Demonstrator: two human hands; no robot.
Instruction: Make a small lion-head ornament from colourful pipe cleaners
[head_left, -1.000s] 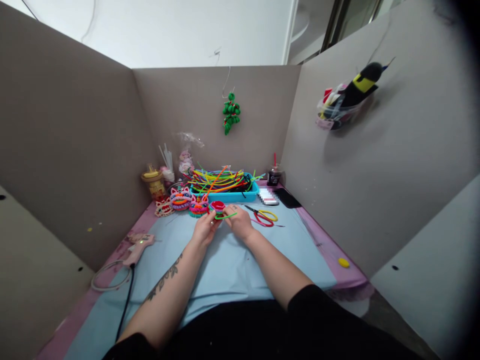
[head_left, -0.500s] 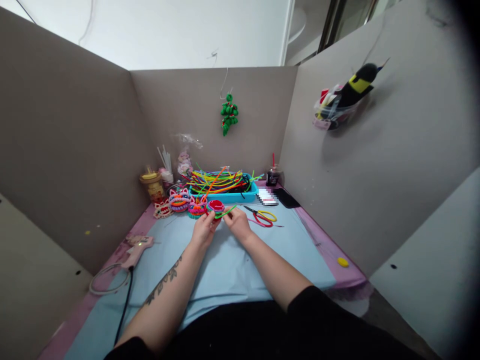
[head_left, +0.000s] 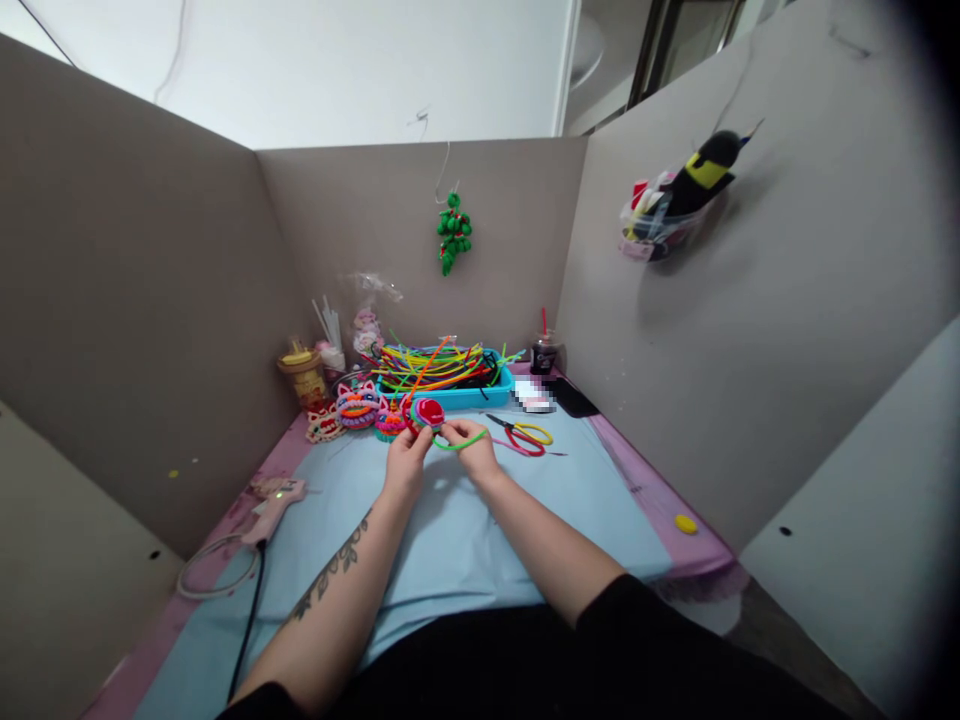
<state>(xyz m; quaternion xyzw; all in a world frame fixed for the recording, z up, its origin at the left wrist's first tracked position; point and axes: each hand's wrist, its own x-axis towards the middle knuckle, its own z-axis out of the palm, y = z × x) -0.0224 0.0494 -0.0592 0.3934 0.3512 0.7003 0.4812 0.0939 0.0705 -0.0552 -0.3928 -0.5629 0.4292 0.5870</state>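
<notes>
Between my hands is a round pipe-cleaner piece (head_left: 430,413) with a red middle and a coloured rim, raised above the table. My left hand (head_left: 406,462) is closed on its lower left edge, thumb in front. My right hand (head_left: 474,452) is closed at its right edge, fingers pinched by the green pipe cleaner (head_left: 459,445). This green strand curves from beneath the piece across the front of my right fingers. Just behind and left stand several colourful animal-face pieces (head_left: 357,407). Scissors (head_left: 527,436) with red and yellow handles lie right of my right hand.
A blue basket (head_left: 480,398) full of pipe cleaners stands at the back. A pink glue gun (head_left: 276,512) with its cord lies on the left. Cups, a dark phone (head_left: 571,397) and a yellow disc (head_left: 685,524) are also on the table. Grey partitions (head_left: 420,240) enclose it.
The round piece has turned so its red face shows more. The green strand now curves lower, in front of my right fingers. The view has shifted slightly.
</notes>
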